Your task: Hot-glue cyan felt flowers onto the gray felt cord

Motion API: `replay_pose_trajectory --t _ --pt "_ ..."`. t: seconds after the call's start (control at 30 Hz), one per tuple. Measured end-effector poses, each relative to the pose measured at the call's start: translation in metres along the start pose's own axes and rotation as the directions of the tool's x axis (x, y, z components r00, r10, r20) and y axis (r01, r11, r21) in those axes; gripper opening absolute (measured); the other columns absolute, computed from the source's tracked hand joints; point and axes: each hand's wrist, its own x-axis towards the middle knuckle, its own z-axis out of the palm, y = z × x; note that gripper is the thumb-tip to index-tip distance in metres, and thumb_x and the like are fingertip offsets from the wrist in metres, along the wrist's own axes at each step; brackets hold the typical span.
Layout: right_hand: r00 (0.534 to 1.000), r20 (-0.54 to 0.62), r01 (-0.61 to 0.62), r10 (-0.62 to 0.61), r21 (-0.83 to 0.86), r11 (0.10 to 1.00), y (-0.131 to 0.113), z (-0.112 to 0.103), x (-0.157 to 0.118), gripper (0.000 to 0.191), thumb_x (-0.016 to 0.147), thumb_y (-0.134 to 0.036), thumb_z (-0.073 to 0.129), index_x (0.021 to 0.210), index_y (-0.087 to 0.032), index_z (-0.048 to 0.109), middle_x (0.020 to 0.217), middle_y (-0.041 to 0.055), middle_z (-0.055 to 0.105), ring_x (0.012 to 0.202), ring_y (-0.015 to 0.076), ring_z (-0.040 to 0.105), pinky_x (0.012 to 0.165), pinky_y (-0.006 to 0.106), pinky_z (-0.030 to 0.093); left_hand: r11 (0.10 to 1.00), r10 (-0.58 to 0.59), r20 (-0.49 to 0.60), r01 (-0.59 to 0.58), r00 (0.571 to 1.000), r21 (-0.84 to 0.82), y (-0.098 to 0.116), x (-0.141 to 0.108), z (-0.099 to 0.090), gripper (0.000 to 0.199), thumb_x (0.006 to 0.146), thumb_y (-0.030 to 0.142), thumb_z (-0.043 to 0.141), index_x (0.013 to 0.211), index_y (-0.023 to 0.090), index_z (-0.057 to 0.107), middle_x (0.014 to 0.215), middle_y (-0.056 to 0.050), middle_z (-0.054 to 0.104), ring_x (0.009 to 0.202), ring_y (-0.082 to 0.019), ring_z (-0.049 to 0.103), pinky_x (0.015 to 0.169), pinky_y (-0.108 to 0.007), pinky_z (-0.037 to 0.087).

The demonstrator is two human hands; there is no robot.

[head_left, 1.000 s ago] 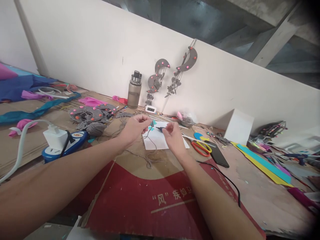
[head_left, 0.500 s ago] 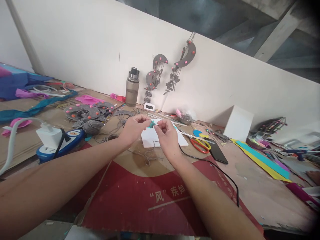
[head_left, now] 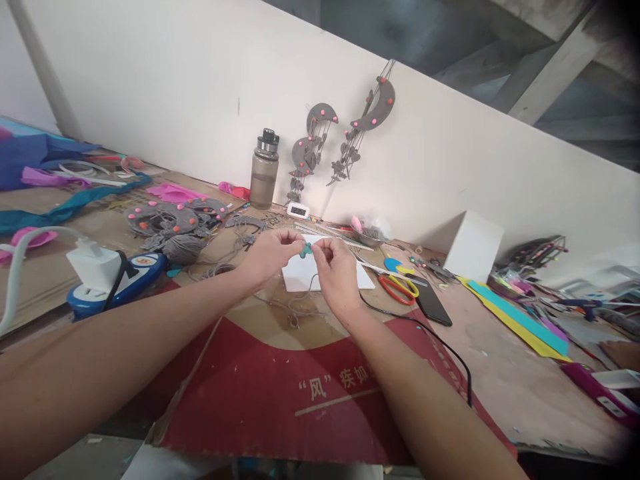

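A small teal piece [head_left: 305, 250], possibly star-shaped, is pinched between my two hands above a white sheet or board [head_left: 296, 279]. My left hand [head_left: 273, 257] grips its left side with thumb and forefinger. My right hand [head_left: 334, 267] closes thumb and forefinger at its right edge; the fingertips partly cover the piece. Thin grey yarn [head_left: 295, 313] trails below on the cardboard [head_left: 240, 400]. Scissors [head_left: 400, 289] with red and yellow handles lie to the right of my right hand.
A black phone [head_left: 433, 303] and cable lie right of the scissors. Behind stand a water bottle [head_left: 264, 175] and a small clock [head_left: 298, 211]. Grey moon ornaments [head_left: 380, 107] hang on the wall. A power strip [head_left: 147, 270] sits left. Another person's hand [head_left: 620, 352] shows at the right edge.
The teal piece is turned and shows more of its face between my fingertips. Both hands stay almost in place, still pinching; the camera view has shifted slightly.
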Motion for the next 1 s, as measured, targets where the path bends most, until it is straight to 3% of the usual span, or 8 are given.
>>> replay_pose_trajectory --t 0.13,0.4,1.0 --pt "1.000 0.000 -0.001 0.001 -0.015 1.000 0.001 -0.001 0.001 0.013 0.085 -0.027 0.048 0.079 -0.018 0.057 0.082 0.0034 0.059 0.075 0.0148 0.050 0.068 0.027 0.039 1.000 0.015 0.032 -0.016 0.999 0.024 0.002 0.000 -0.001 0.012 0.065 0.024 0.059 0.073 0.015 0.059 0.065 0.002 0.057 0.054 -0.007 0.047 0.050 -0.019 0.036" --pt "1.000 0.027 0.009 -0.009 -0.017 1.000 0.005 -0.003 0.003 0.014 0.083 -0.029 0.051 0.080 -0.019 0.060 0.079 0.0023 0.059 0.071 0.0142 0.050 0.066 0.027 0.038 0.978 0.081 0.072 -0.093 0.994 0.185 0.005 0.002 -0.005 0.011 0.067 0.024 0.057 0.071 0.014 0.061 0.067 0.001 0.058 0.058 -0.009 0.048 0.053 -0.020 0.036" --pt "0.997 0.068 -0.034 0.035 -0.014 0.999 0.004 -0.003 0.005 0.016 0.080 -0.029 0.048 0.072 -0.019 0.058 0.067 -0.0008 0.052 0.066 0.0128 0.045 0.060 0.024 0.034 0.918 0.124 0.168 -0.177 0.978 0.355 0.015 0.003 -0.010 0.012 0.067 0.024 0.054 0.070 0.015 0.062 0.064 0.002 0.057 0.058 -0.010 0.046 0.056 -0.022 0.034"
